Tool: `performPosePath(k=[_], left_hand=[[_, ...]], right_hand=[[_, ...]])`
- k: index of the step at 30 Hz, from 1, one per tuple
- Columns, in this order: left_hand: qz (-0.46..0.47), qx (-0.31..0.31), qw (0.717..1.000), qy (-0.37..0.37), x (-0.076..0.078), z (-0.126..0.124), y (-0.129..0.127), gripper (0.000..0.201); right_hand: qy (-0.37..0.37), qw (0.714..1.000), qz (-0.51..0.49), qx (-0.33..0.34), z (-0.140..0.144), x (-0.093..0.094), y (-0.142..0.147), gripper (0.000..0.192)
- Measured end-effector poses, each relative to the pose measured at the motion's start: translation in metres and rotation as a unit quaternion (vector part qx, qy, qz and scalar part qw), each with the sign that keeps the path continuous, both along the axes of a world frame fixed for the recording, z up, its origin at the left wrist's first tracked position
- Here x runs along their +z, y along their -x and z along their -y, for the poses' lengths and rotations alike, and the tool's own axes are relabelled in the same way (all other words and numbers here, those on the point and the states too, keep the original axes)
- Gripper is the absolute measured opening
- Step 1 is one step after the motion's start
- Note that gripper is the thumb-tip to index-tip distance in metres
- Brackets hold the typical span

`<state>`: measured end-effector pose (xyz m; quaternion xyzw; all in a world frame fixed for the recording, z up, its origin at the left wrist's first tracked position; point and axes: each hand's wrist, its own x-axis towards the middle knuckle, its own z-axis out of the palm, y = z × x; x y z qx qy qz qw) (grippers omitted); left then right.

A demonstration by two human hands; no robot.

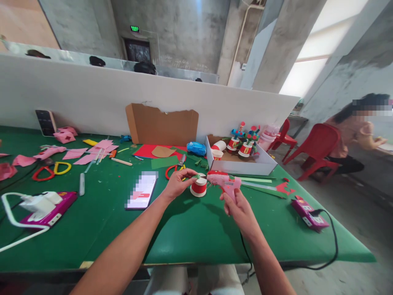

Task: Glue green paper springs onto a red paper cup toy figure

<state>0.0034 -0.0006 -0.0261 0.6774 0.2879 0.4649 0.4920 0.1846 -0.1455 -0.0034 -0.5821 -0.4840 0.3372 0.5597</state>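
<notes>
While your left hand (178, 183) pinches a green coil against the red cup (199, 187), your right hand (238, 209) grips the glue gun (225, 182), its nozzle lying sideways toward that cup just to its left.

A green tabletop (101, 217) fills the lower frame. Left of centre lies a phone (141, 190). At far left sit pink paper scraps (75, 153) and a power strip (46, 209). Right of centre, a white box (242, 166) holds decorated cups. A cardboard sheet (162, 125) leans against a white partition (92, 96). Red chairs (316, 149) stand at right.
</notes>
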Motion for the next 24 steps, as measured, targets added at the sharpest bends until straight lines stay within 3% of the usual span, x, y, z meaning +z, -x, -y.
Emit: performPosePath(k=[13, 24], left_hand=[[0.011, -0.013, 1.000, -0.010, 0.002, 0.001, 0.001, 0.023], [0.004, -0.009, 1.000, -0.014, 0.001, 0.001, 0.000, 0.023]], right_hand=[[-0.008, 1.000, 0.018, 0.005, -0.004, -0.013, -0.002, 0.040], [-0.003, 1.000, 0.018, -0.007, -0.004, -0.010, -0.001, 0.040]])
